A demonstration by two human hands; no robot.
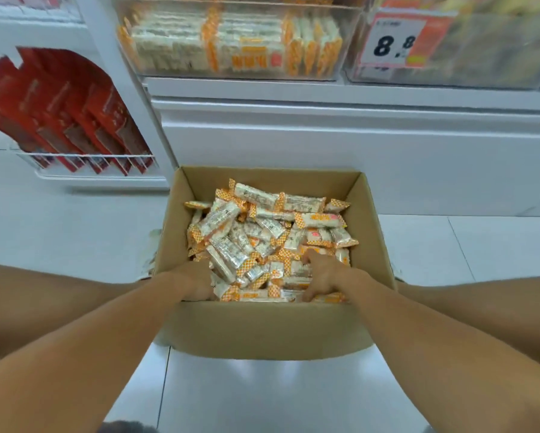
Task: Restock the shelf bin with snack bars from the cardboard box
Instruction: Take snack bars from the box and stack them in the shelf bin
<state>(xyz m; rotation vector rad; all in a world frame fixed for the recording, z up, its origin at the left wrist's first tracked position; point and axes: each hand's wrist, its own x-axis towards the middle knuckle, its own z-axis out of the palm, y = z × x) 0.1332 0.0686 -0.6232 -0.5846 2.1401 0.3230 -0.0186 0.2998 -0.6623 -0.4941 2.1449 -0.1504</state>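
An open cardboard box [262,332] stands on the floor in front of me, heaped with white and orange snack bars [262,226]. Both my hands reach down into its near side. My left hand [193,281] is buried among the bars at the left, fingers hidden. My right hand [321,275] lies on the bars at the right, fingers curling down into the pile. Whether either hand holds bars is hidden. Above, on the shelf, a clear shelf bin [231,73] holds rows of the same bars.
A second clear bin [449,76] with a price tag reading 8.8 sits to the right on the shelf. Red packets [62,114] stand in a wire rack at the left. My bare knees flank the box on the white tiled floor [262,401].
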